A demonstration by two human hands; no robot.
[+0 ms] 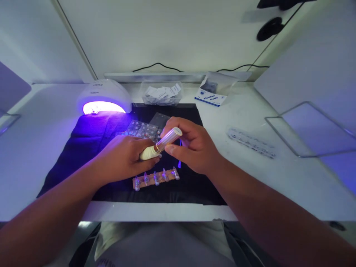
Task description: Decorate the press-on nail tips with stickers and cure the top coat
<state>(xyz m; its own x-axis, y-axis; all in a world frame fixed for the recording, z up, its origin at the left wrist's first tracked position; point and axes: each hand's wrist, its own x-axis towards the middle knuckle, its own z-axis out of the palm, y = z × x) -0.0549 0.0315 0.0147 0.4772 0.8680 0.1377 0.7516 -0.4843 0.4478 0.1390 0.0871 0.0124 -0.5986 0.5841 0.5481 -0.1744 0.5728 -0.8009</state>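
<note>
My left hand (128,155) is wrapped round the cream-white body of a nail polish bottle (148,152), tilted up to the right. At its upper end, the shiny pinkish cap (169,139) with a gold ring lies between the thumb and fingers of my right hand (191,146). Cap and bottle meet; whether they are screwed together I cannot tell. Just below my hands, a strip holder (151,179) carries several glossy false nails. Behind my left hand lies a clear sheet of small round gems (141,129). A thin blue-lit tool (179,164) shows partly beneath my right hand.
A glowing white nail lamp (107,91) stands at the back left on the dark cloth (83,137). Behind are a clear tub of white packets (162,94) and an open alcohol pads box (211,97). A clear strip (251,142) and wire frame (306,155) are right.
</note>
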